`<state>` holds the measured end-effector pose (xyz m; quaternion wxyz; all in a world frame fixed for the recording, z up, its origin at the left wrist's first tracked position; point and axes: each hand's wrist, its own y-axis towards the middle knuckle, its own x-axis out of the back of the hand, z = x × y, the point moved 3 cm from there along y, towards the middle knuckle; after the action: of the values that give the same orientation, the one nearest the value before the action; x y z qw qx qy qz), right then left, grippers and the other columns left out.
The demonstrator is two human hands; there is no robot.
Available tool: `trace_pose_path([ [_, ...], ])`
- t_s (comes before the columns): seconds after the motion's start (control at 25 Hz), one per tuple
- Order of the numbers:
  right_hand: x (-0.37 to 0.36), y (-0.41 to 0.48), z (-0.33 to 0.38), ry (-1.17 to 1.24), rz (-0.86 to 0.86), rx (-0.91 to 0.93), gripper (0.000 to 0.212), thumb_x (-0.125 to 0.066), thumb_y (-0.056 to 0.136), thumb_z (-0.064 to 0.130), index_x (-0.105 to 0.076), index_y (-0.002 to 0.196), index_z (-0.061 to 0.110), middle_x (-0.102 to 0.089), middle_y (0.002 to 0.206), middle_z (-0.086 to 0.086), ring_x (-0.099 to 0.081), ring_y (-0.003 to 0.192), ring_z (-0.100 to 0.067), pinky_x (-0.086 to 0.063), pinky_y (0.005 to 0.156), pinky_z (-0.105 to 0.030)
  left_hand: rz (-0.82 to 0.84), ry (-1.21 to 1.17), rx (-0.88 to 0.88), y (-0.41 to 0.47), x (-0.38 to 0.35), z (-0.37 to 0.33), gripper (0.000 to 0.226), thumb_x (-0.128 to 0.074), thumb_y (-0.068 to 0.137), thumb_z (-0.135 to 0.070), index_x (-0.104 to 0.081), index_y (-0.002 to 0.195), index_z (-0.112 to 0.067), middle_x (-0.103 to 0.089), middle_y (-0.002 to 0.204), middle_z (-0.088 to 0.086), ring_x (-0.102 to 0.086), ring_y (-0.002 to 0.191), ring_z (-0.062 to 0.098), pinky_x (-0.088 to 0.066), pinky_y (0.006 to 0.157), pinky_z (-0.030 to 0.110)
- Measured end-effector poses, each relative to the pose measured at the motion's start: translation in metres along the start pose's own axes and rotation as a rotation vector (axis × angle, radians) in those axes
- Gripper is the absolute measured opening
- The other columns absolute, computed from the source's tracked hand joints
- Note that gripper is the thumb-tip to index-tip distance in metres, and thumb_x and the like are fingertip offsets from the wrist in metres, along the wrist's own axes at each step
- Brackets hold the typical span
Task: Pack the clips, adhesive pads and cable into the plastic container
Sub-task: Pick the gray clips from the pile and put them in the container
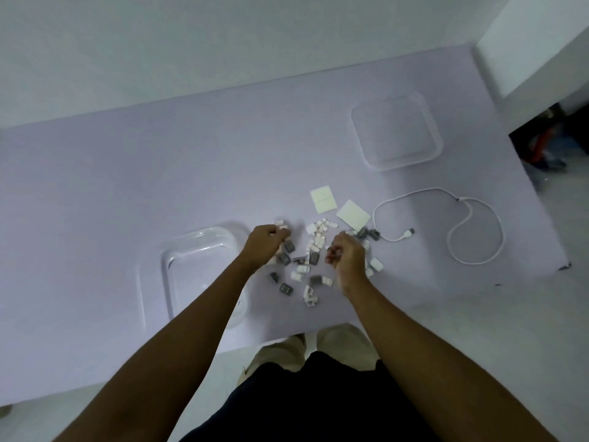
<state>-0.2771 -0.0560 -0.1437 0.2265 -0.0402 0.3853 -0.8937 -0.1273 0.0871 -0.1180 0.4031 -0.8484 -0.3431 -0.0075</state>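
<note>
Several small white and grey clips [310, 256] lie scattered on the lilac table. My left hand [266, 247] rests at the pile's left edge, fingers curled on white clips. My right hand [347, 255] is at the pile's right side, closed into a fist; what it holds is hidden. Two pale adhesive pads [323, 199] [353, 215] lie just beyond the pile. A white cable [471, 224] loops to the right, its plug near the clips. The clear plastic container [197, 269] stands to the left, partly under my left forearm.
A clear square lid [396, 132] lies at the back right of the table [127, 186]. The table's near edge runs just in front of my legs. A white wall corner and a dark opening with clutter [548, 145] are at the far right.
</note>
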Motion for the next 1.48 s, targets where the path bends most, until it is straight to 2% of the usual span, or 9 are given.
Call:
trace_pose_path([
  [0.12, 0.026, -0.004, 0.003, -0.349, 0.004, 0.263, 0.032, -0.062, 0.092, 0.012, -0.049, 0.064, 0.018, -0.044, 0.056, 0.001, -0.037, 0.05, -0.009, -0.033, 0.048, -0.023, -0.101, 0.544, -0.131, 0.011, -0.016, 0.004, 0.036, -0.063, 0.088, -0.045, -0.064, 0.082, -0.009, -0.065, 0.075, 0.005, -0.06, 0.067, 0.02, -0.041, 0.057, 0.027],
  [0.28, 0.042, 0.005, 0.003, -0.813, -0.007, 0.5, 0.008, -0.073, 0.086, 0.014, -0.068, 0.091, 0.011, -0.07, 0.086, -0.004, -0.063, 0.077, -0.015, -0.05, 0.069, -0.02, -0.145, 0.633, -0.072, 0.024, -0.027, 0.012, 0.045, -0.064, 0.083, -0.049, -0.066, 0.093, -0.005, -0.068, 0.09, 0.013, -0.066, 0.082, 0.03, -0.045, 0.064, 0.029],
  [0.44, 0.037, 0.018, 0.001, -1.03, 0.088, 0.513, 0.035, -0.075, 0.086, 0.02, -0.066, 0.119, 0.013, -0.067, 0.12, -0.01, -0.063, 0.109, -0.025, -0.053, 0.093, -0.035, -0.161, 0.61, -0.062, 0.032, -0.037, 0.012, 0.033, -0.065, 0.083, -0.034, -0.066, 0.095, -0.003, -0.068, 0.094, 0.014, -0.066, 0.088, 0.031, -0.047, 0.068, 0.028],
  [0.68, 0.037, 0.012, -0.002, -1.184, 0.027, 0.563, 0.049, -0.081, 0.077, 0.041, -0.056, 0.11, 0.015, -0.063, 0.107, -0.007, -0.06, 0.096, -0.022, -0.052, 0.073, -0.03, -0.161, 0.541, -0.056, 0.037, -0.038, 0.017, 0.027, -0.063, 0.086, -0.032, -0.063, 0.087, -0.005, -0.067, 0.083, 0.01, -0.06, 0.069, 0.021, -0.045, 0.06, 0.027],
  [0.96, 0.036, 0.008, -0.015, -1.251, 0.029, 0.607, 0.032, -0.074, 0.085, 0.026, -0.065, 0.111, 0.01, -0.062, 0.108, -0.014, -0.062, 0.098, -0.033, -0.054, 0.073, -0.038, -0.277, 0.585, -0.07, 0.024, -0.026, 0.024, 0.03, -0.045, 0.1, -0.029, -0.058, 0.083, -0.007, -0.062, 0.08, 0.008, -0.058, 0.073, 0.024, -0.044, 0.065, 0.031],
  [1.16, 0.029, 0.008, -0.017, -1.305, 0.042, 0.604, 0.033, -0.074, 0.085, 0.023, -0.065, 0.114, 0.011, -0.06, 0.108, -0.015, -0.061, 0.099, -0.033, -0.052, 0.075, -0.037, -0.18, 0.585, -0.077, 0.021, -0.031, 0.027, 0.034, -0.062, 0.089, -0.041, -0.061, 0.072, -0.011, -0.06, 0.065, 0.003, -0.059, 0.059, 0.019, -0.044, 0.056, 0.026],
  [1.32, 0.03, 0.006, -0.014, -1.113, -0.009, 0.544, 0.024, -0.075, 0.085, 0.025, -0.067, 0.102, 0.01, -0.063, 0.1, -0.011, -0.06, 0.09, -0.024, -0.052, 0.073, -0.032, -0.168, 0.586, -0.067, 0.019, -0.045, 0.029, 0.026, -0.065, 0.084, -0.033, -0.059, 0.075, -0.009, -0.059, 0.067, 0.003, -0.061, 0.062, 0.02, -0.046, 0.054, 0.025],
  [1.4, 0.04, 0.006, -0.009, -0.774, -0.077, 0.368, 0.016, -0.074, 0.086, 0.025, -0.065, 0.09, 0.011, -0.063, 0.082, -0.005, -0.056, 0.074, -0.017, -0.046, 0.062, -0.021, -0.144, 0.477, -0.049, 0.02, -0.048, 0.023, 0.023, -0.065, 0.082, -0.027, -0.055, 0.068, -0.011, -0.056, 0.061, 0.002, -0.056, 0.055, 0.015, -0.043, 0.05, 0.022],
  [1.48, 0.049, 0.006, -0.007, -0.272, -0.061, 0.078, 0.017, -0.068, 0.088, 0.025, -0.061, 0.077, 0.015, -0.055, 0.065, -0.002, -0.046, 0.059, -0.018, -0.037, 0.051, -0.026, -0.092, 0.234, 0.003, 0.021, -0.045, 0.014, 0.024, -0.065, 0.082, -0.023, -0.054, 0.063, -0.013, -0.052, 0.056, 0.002, -0.048, 0.048, 0.014, -0.039, 0.047, 0.023],
])
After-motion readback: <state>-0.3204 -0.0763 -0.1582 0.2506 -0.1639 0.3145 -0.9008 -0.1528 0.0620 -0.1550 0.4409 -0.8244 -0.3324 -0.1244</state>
